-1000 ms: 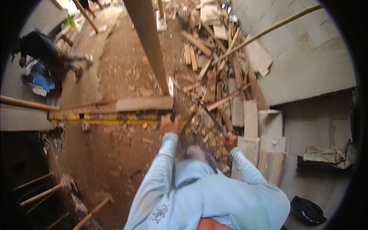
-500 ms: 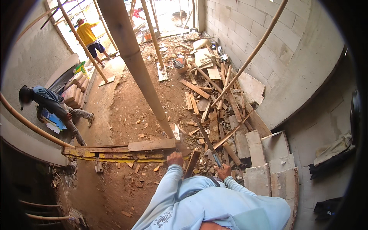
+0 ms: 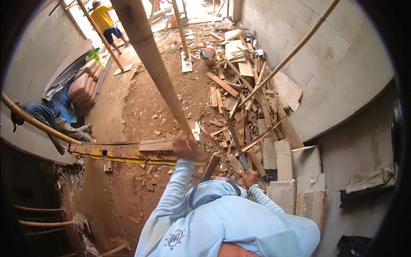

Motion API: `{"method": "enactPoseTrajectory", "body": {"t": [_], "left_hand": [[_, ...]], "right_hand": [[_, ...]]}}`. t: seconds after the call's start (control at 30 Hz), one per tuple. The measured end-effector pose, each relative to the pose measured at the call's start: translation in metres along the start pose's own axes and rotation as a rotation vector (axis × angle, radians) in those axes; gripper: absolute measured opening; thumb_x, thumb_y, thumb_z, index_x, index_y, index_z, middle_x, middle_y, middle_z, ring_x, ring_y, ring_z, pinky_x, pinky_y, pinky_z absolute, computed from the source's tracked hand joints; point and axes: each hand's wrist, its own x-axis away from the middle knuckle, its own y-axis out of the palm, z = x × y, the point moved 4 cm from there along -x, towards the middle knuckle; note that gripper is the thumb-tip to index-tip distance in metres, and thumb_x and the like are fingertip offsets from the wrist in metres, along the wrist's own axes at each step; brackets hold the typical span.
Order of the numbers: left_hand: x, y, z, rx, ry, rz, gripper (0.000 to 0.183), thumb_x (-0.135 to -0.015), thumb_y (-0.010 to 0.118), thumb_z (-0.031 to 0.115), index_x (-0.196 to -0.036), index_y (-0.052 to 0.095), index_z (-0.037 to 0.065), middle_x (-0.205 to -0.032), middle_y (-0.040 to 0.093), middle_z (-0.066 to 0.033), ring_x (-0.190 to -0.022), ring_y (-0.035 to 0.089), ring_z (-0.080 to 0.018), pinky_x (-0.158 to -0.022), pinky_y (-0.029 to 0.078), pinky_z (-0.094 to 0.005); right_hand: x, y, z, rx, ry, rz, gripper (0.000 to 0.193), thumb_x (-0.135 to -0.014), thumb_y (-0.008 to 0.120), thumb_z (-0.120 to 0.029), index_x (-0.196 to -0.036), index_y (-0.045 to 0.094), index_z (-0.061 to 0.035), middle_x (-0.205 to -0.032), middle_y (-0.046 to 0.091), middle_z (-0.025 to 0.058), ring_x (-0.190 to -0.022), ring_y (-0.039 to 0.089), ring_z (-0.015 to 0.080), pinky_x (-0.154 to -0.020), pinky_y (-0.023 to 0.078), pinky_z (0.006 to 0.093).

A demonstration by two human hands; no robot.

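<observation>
My left hand, slightly blurred, is closed at the foot of the thick bamboo post. Beneath it lies the right end of a yellow-edged beam with a loose board on top; whatever is in its fingers is hidden. My right hand grips the blue-grey handle end of a long, straight tool with a dark blade. The blade points forward over scattered wood scraps. A short dark plank stands tilted between my hands.
A pile of broken boards spreads along the right block wall. Pale slabs lie right of my right hand. A slanting pole crosses above. One person bends at the left near stacked sacks; another stands at the back.
My left hand has moved up and forward, toward the bamboo post's foot. My right hand still holds the long tool. The person on the left has bent lower, an arm reaching down.
</observation>
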Motion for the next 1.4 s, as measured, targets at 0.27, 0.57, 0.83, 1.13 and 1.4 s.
{"method": "enactPoseTrajectory", "body": {"t": [0.27,0.57,0.83,1.13,1.4], "left_hand": [[-0.249,-0.138,0.028,0.605,0.110,0.712,0.027,-0.104,0.042,0.028,-0.086,0.035,0.009,-0.062,0.048,-0.0065,-0.047,0.038,-0.0102,-0.042,0.030,-0.0231],[-0.292,-0.269,0.048,1.026,-0.116,0.906,0.026,-0.097,0.059,0.027,-0.097,0.054,0.002,-0.080,0.057,-0.0109,-0.065,0.054,-0.0176,-0.056,0.040,-0.0259],[-0.271,-0.257,-0.007,1.627,-0.367,0.649,0.018,-0.104,0.044,0.017,-0.098,0.049,0.001,-0.078,0.050,-0.0103,-0.071,0.047,-0.0187,-0.059,0.037,-0.0294],[-0.155,-0.206,-0.204,1.430,-0.847,1.274,0.020,-0.101,0.049,0.020,-0.102,0.050,0.000,-0.087,0.057,-0.0153,-0.073,0.057,-0.0251,-0.062,0.050,-0.0349],[0.074,-0.107,-0.271,0.763,-1.697,0.162,0.012,-0.093,0.065,0.018,-0.095,0.064,0.006,-0.080,0.066,-0.0042,-0.068,0.063,-0.0156,-0.063,0.050,-0.0322]], "right_hand": [[-0.033,-0.009,-0.035,-0.157,-0.213,0.019,0.041,-0.081,0.078,-0.030,-0.065,0.053,-0.0019,-0.054,0.050,0.0058,-0.052,0.043,0.0132,-0.049,0.039,0.0355],[-0.040,0.002,-0.140,-0.349,-0.397,-0.106,0.036,-0.084,0.077,-0.030,-0.075,0.057,-0.0015,-0.064,0.051,0.0070,-0.058,0.047,0.0172,-0.055,0.043,0.0345],[-0.049,-0.019,-0.210,-0.363,-0.860,0.073,0.031,-0.085,0.077,-0.021,-0.102,0.065,0.0015,-0.088,0.061,0.0078,-0.075,0.055,0.0181,-0.068,0.046,0.0311],[-0.046,0.006,-0.170,-0.471,-0.519,-0.330,0.022,-0.087,0.076,-0.017,-0.078,0.061,-0.0033,-0.063,0.056,-0.0030,-0.057,0.048,0.0063,-0.053,0.041,0.0245],[-0.092,-0.014,-0.100,-0.079,-0.466,-0.187,0.028,-0.078,0.084,-0.019,-0.073,0.060,-0.0041,-0.060,0.056,-0.0002,-0.054,0.049,0.0090,-0.051,0.042,0.0278]]}}
